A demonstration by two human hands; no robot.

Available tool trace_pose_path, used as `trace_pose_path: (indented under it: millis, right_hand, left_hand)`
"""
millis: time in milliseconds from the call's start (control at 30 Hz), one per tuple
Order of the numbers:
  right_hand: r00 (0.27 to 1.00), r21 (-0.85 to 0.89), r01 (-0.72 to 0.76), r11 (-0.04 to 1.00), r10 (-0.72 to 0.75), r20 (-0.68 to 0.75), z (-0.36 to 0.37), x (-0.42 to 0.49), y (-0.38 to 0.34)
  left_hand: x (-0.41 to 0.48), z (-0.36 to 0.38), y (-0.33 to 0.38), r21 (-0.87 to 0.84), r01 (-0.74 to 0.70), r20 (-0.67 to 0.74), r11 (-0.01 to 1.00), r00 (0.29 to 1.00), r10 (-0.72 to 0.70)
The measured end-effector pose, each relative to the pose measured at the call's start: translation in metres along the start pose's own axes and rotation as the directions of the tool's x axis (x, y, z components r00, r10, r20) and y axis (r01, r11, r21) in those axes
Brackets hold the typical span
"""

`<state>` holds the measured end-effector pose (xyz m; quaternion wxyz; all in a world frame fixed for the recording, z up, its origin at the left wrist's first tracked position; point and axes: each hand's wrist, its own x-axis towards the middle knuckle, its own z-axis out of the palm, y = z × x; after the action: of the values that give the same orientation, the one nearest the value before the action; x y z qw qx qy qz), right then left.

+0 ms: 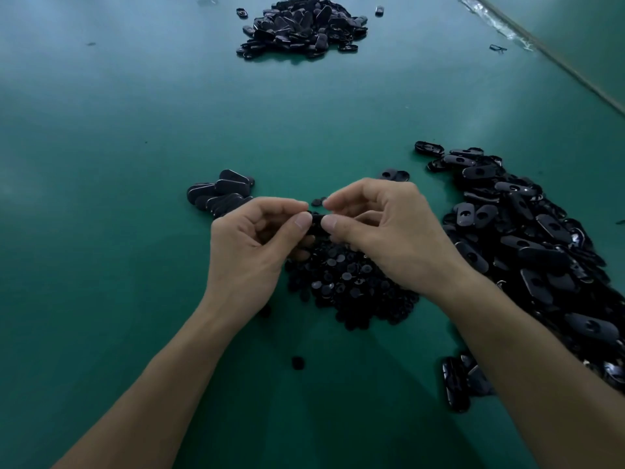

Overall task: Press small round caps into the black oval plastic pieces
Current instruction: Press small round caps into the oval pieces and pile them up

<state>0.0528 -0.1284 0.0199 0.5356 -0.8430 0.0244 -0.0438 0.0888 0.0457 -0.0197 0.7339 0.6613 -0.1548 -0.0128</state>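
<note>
Black oval piece sits at the mid-line, pinched between both hands just above the table. Left hand is curled, thumb and forefinger gripping the piece's left end. Right hand is curled the same way on the right end, and the thumb tips almost meet over the middle. Long axis appears to run left to right between the hands, though fingers hide most of it; cannot tell whether a cap already sits in the hole. Neither hand is nearer, since the piece lies midway. Directly beneath the hands and toward the body lies the heap of round caps, the closest supply, partly under the right palm. Off to the right, well apart from the grip, is a large heap of oval pieces, many showing an open hole, on the right hand's side. Just left of the left hand is a small stack of ovals, smooth faces up; judged finished. Far ahead is a second heap. Every part lies loose on the green table mat, not in a tray. One stray cap lies between the forearms.
</note>
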Motion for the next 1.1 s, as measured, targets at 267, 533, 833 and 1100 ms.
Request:
trace_pose_path:
  millis: [267,533,833,1100]
  right_hand:
    - [0.999,0.06,-0.043,0.997,0.044,-0.001,-0.001,-0.002,0.0]
    - [0.997,0.098,-0.038,0.994,0.032,0.068,0.007,-0.006,-0.007]
    - [0.995,-0.726,-0.013,0.687,0.077,0.056,-0.003,-0.008,-0.005]
    - [0.998,-0.675,-0.052,0.736,0.069,-0.001,0.001,-0.012,-0.006]
  left_hand:
    - [0.0,0.001,0.0,-0.154,0.058,0.053,0.986,0.997,-0.05]
    - [-0.001,0.002,-0.002,-0.166,0.093,0.059,0.982,0.995,-0.084]
    - [0.002,0.003,-0.004,-0.106,0.066,0.023,0.992,0.998,-0.064]
    - [0.003,0.002,-0.007,-0.108,0.064,0.01,0.992,0.998,-0.064]
